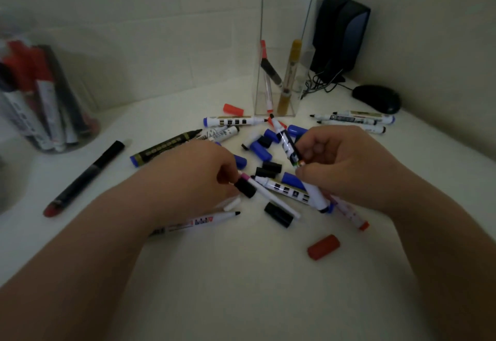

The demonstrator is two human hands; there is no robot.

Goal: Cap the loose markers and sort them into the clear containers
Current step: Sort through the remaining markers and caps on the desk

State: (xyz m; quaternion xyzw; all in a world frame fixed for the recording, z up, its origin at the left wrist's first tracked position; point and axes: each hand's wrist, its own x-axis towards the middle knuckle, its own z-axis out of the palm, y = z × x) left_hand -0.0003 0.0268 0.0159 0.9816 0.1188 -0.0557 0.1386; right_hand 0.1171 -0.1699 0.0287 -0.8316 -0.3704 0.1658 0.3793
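Now, mid-desk point(241, 292), the left hand point(193, 177) pinches a black cap point(245, 188) between thumb and curled fingertips, low over the pile of loose markers. The right hand point(349, 169), just beside it, has its fingers curled round a white marker point(285, 140) whose bare dark tip points toward the far edge. Blue caps point(260, 150) lie between the hands, and a red cap point(323, 246) lies nearer the front edge. The tall clear container point(268, 18) stands by the far edge, holding a few markers. The round container point(91, 123), packed with markers, sits at the left edge. A mouse point(377, 98) rests in the far right corner.
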